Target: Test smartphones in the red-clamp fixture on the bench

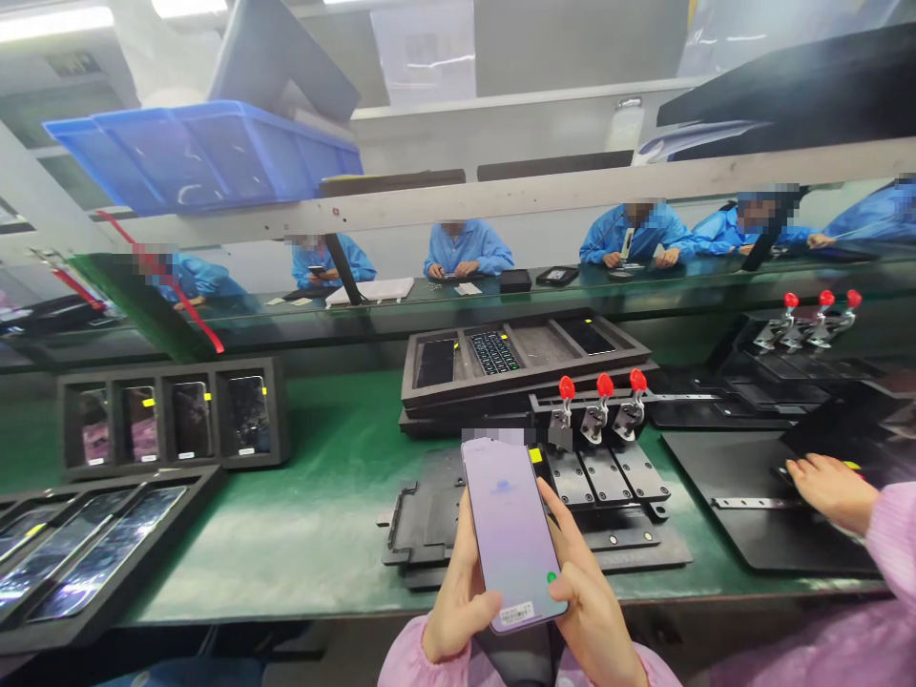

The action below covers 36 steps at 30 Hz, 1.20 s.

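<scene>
A smartphone [510, 534] with a lit, pale purple screen is held upright between my two hands, tilted toward me. My left hand [458, 587] wraps its left edge, with the thumb near the bottom. Along the right edge my right hand [583, 582] grips it, thumb by a green dot on the screen. A white barcode label sits at the phone's lower end, and a yellow sticker [536, 456] shows beside its top right corner. Just behind the phone is a black fixture [429, 506] with metal plates [608, 477] and red-tipped toggle clamps [599, 415].
Foam trays of phones stand on the green bench [315, 506]: one tray [176, 465] at left, a stack [458, 405] behind the fixture. Another person's hand [834, 491] works at right beside a black board [759, 544]. A shelf beam holds a blue bin [207, 157]. People in blue sit beyond.
</scene>
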### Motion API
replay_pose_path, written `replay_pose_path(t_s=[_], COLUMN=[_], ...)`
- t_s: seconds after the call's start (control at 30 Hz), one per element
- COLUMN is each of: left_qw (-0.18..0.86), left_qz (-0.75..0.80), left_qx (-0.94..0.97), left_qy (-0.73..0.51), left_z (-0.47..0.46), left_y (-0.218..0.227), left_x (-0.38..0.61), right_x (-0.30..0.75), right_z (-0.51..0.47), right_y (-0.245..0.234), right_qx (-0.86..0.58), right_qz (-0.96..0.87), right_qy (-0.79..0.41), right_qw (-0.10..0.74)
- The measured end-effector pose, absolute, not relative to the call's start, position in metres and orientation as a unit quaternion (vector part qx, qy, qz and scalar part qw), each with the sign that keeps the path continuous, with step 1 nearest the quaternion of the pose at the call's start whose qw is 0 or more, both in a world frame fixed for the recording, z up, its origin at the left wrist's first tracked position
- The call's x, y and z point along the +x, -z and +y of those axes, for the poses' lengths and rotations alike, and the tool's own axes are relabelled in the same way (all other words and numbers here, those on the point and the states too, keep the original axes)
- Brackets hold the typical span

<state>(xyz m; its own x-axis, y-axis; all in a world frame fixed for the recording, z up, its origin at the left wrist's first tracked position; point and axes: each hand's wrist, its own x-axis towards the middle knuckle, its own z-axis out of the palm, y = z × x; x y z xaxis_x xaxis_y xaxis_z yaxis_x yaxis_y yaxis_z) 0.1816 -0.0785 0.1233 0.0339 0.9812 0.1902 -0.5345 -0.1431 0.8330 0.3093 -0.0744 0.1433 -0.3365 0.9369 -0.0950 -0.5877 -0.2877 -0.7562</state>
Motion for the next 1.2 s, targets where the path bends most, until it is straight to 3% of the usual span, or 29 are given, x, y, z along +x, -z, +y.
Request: replay_pose_path(t_s=[0.47,0.87,1.2], left_qw=[0.620,0.600,0.603], left_qz=[0.224,0.270,0.270], left_qx=[0.482,0.439,0.439], left_qy=[-0.577,-0.612,-0.608], left_z=[-0.081,-0.082,-0.082], left_y=[-0.130,-0.103,-0.113], left_x=[0.169,0.167,0.168], right_x=[0.309,0.306,0.304], right_z=[-0.074,-0.076,-0.077], right_y=[-0.139,-0.139,-0.136], right_qx=[-0.239,-0.274,-0.267], right_qz=[-0.309,-0.309,-0.316], right_qy=[-0.767,-0.751,-0.745], right_qw=[0.509,0.515,0.524])
